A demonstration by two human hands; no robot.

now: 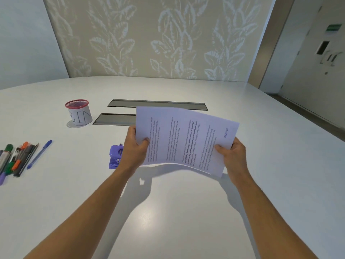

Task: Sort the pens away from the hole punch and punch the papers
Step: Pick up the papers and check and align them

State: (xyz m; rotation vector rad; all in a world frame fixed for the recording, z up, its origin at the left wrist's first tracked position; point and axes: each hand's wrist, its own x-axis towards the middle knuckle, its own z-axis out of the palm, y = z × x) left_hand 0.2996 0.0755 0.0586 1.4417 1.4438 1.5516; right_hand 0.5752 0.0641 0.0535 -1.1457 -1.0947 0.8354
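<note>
A stack of printed papers (183,139) hangs in the air above the white table, turned sideways and sagging in the middle. My left hand (134,148) pinches its left edge with the thumb on top. My right hand (232,154) pinches the lower right edge the same way. A purple hole punch (115,157) lies on the table just left of my left wrist, partly hidden by it. Several pens and markers (15,158) lie bunched at the far left edge, with one blue pen (39,154) a little apart on their right.
A red mesh cup labelled BIN (79,114) stands at the back left. Two dark cable hatches (157,105) are set into the white table (168,212) behind the papers. A patterned wall closes the far side; the table's right edge drops to the floor.
</note>
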